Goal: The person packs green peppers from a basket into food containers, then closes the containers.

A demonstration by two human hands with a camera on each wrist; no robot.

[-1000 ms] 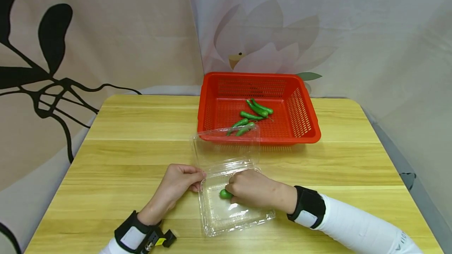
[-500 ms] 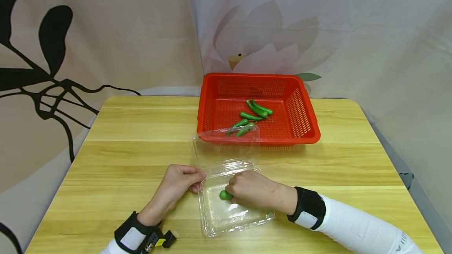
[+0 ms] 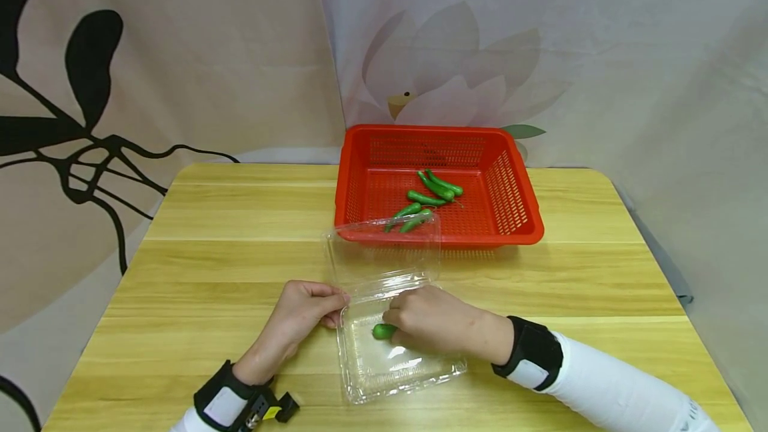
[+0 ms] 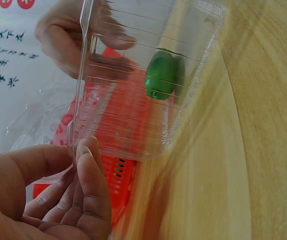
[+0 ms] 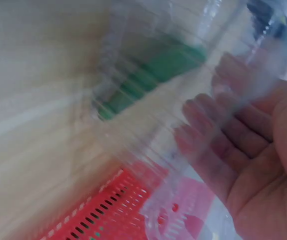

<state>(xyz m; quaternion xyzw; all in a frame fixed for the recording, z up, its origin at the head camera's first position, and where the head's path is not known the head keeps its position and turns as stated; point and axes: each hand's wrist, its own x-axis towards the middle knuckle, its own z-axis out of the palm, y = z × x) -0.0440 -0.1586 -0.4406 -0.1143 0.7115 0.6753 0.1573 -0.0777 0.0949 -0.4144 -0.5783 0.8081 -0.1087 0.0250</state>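
Note:
A clear plastic clamshell box (image 3: 390, 379) lies on the table with its lid (image 3: 360, 259) folded back. Inside its base is a green chili pepper (image 3: 384, 331), partly hidden in the head view and seen through the plastic in the left wrist view. My left hand (image 3: 306, 305) pinches the box's left edge between thumb and finger, as the left wrist view confirms. Over the base hovers my right hand (image 3: 429, 319). In the blurred right wrist view its fingers (image 5: 198, 145) are loosely bent and hold nothing, with the pepper apart from them.
Behind the box stands a red plastic basket (image 3: 516, 235) with several green peppers (image 3: 441, 185) in it. The box's lid leans over the basket's front rim. A wooden table (image 3: 570, 272) carries everything, with a patterned cloth backdrop (image 3: 240, 52) behind.
My right wrist and forearm have shifted slightly to the right, and a bit more of the pepper shows. The left hand, the box and the basket stay where they were.

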